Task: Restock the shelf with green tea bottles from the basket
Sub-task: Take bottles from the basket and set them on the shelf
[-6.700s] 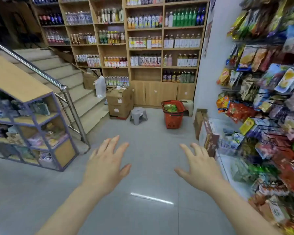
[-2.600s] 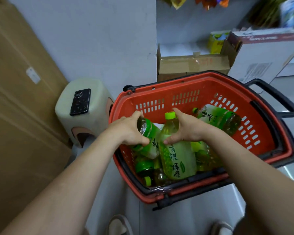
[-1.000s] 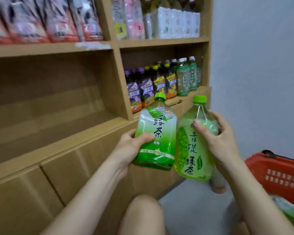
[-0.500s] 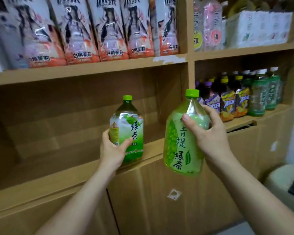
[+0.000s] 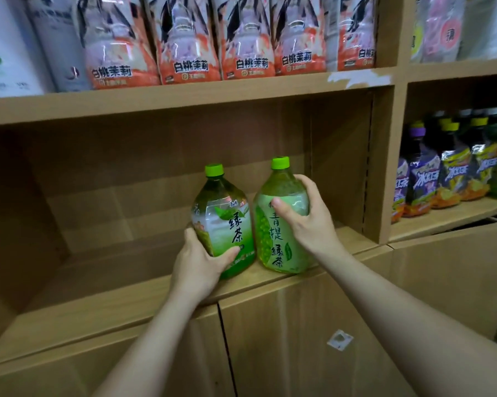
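Both green tea bottles upright, caps up, side by side at the shelf [image 5: 121, 305] front edge. Left hand [image 5: 197, 269] fingers wrap the darker bottle [image 5: 222, 222] low; right hand [image 5: 310, 222] grips the paler bottle [image 5: 273, 239].

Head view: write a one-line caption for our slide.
Left hand grips the darker bottle, right hand the paler bottle, upright side by side at the shelf front.

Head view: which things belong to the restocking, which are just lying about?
Job: dark green tea bottle in left hand; pale green tea bottle in right hand; open shelf bay.
Idle: peach-jasmine drinks above; purple and yellow bottles, right bay; cabinet doors below.
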`<state>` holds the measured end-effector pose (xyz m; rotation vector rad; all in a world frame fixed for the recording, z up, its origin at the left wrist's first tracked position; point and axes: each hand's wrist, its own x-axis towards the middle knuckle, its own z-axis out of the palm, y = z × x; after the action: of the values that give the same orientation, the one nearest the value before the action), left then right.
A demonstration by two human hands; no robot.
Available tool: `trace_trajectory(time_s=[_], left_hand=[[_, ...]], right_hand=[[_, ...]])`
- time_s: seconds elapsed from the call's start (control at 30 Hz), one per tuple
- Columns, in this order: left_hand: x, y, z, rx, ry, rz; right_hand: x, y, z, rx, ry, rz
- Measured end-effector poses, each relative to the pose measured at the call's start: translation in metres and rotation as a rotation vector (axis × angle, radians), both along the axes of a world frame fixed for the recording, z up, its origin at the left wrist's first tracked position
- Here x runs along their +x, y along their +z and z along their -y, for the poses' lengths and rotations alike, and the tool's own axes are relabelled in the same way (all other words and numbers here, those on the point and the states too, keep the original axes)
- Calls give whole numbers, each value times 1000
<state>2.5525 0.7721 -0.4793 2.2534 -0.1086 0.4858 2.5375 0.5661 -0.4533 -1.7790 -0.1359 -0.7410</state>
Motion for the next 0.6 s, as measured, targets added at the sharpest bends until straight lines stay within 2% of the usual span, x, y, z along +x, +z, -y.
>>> trace_trajectory(time_s=[0.37, 0.43, 0.5, 0.57, 0.6], left_hand=[[3, 5, 10, 8, 104, -127], [-12, 5, 13, -10, 119, -26], [-36, 8, 23, -84, 94, 225], [-61, 15, 43, -151, -41, 428], [-71, 19, 58, -163, -157, 466]], right_hand=[[-7, 17, 4, -85, 118, -307], [-21, 15, 12, -139, 102, -345], [-41, 13, 27, -178, 21, -331], [-71, 16, 47, -160, -39, -288], [-90, 18, 59, -159, -57, -255]])
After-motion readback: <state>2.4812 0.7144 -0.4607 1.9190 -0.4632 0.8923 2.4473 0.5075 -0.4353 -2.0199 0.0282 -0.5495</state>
